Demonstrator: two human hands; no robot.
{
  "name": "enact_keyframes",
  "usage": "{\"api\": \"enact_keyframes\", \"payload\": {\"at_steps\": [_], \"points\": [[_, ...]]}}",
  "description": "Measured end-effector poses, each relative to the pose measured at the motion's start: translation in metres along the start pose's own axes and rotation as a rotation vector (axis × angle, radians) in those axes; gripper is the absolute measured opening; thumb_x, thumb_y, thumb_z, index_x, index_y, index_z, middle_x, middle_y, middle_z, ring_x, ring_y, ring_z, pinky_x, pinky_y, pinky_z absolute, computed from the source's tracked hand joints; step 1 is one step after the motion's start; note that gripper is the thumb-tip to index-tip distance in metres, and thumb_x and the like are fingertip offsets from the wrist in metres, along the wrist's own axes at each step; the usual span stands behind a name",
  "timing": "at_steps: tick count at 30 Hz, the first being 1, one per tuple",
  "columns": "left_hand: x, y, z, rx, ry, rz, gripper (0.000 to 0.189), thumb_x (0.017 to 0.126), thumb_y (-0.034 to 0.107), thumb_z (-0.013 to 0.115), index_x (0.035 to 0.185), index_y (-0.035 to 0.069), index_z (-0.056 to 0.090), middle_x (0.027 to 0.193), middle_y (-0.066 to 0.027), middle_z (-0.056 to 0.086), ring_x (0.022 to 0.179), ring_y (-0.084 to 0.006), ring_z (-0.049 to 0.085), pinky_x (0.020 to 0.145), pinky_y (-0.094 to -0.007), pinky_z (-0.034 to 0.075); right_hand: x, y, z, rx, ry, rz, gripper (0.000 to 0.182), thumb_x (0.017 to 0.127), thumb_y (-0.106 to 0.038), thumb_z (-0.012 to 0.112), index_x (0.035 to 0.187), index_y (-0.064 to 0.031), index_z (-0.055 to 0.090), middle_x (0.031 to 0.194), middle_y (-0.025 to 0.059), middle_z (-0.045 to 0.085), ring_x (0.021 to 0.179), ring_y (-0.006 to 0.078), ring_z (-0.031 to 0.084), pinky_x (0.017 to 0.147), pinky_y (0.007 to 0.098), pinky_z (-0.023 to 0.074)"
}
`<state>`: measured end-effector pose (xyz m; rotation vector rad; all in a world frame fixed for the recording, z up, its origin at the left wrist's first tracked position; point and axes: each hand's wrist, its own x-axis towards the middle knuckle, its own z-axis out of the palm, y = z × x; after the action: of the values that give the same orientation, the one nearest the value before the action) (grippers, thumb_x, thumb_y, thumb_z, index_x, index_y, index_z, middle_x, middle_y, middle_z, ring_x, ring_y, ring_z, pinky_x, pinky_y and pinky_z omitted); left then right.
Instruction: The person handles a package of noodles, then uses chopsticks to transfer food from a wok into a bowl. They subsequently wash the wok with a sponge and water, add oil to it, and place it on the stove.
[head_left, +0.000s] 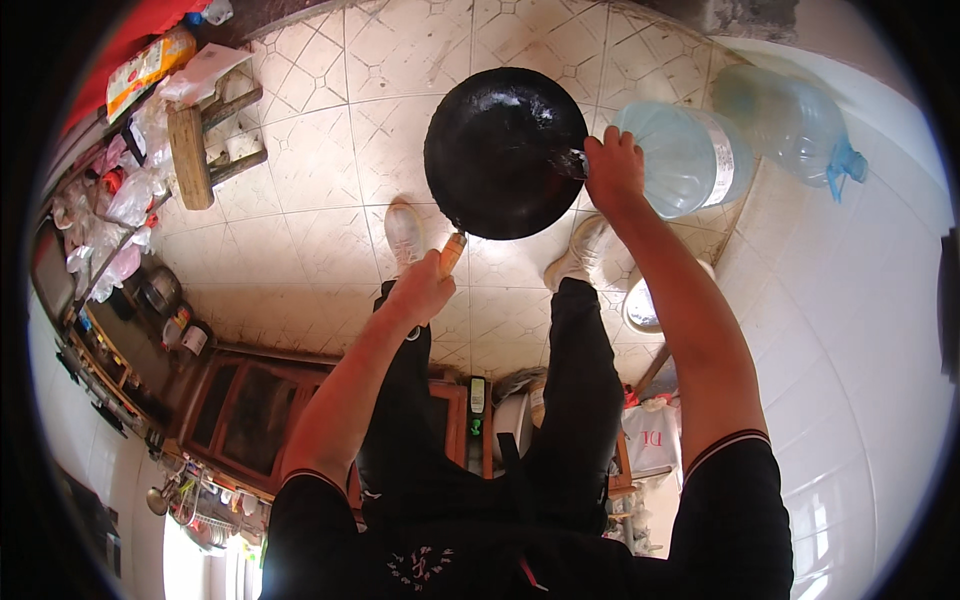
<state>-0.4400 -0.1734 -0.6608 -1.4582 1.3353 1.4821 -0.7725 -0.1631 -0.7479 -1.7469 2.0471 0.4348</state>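
Note:
A round black wok (495, 165) is held out over the tiled floor, a glossy patch on its dark surface. My left hand (424, 289) is closed around its wooden handle (451, 255) at the near edge. At the wok's right rim is my right hand (615, 165), fingers bent, by a small shiny, partly clear piece (570, 163) that lies against the black surface. Whether that piece is plastic or metal cannot be told. Behind my right hand lies a large clear blue plastic water bottle (671, 154).
A second big bottle (795, 124) lies against the right wall. At left stand a wooden stool (191, 157) and plastic bags (120, 217). A white bucket (643, 304) is beside my right leg. Wooden cabinets (247, 420) stand at the lower left.

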Motion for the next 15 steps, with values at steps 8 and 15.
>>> {"api": "enact_keyframes", "payload": {"at_steps": [8, 15], "points": [[-0.015, 0.043, 0.034, -0.015, 0.017, 0.251, 0.029, 0.086, 0.019, 0.057, 0.097, -0.005, 0.046, 0.082, -0.0288, 0.063, 0.076, -0.0437, 0.064, 0.067, -0.0491, 0.050, -0.082, 0.091, -0.077, 0.179, 0.127, 0.312, 0.039, 0.071, -0.010, 0.074, 0.107, -0.0125, 0.059, 0.108, 0.0179, 0.047, 0.099, 0.0393, 0.054, 0.077, 0.0463, 0.0533], [-0.056, 0.089, 0.034, -0.044, 0.018, 0.297, 0.027, 0.086, 0.019, 0.057, 0.098, -0.003, 0.047, 0.076, -0.0264, 0.061, 0.070, -0.0422, 0.063, 0.062, -0.0470, 0.048, -0.137, 0.156, -0.087, 0.266, 0.210, 0.706, 0.043, 0.074, -0.017, 0.071, 0.114, -0.0138, 0.056, 0.117, 0.0195, 0.045, 0.108, 0.0420, 0.050, 0.086, 0.0494, 0.0501]]}}
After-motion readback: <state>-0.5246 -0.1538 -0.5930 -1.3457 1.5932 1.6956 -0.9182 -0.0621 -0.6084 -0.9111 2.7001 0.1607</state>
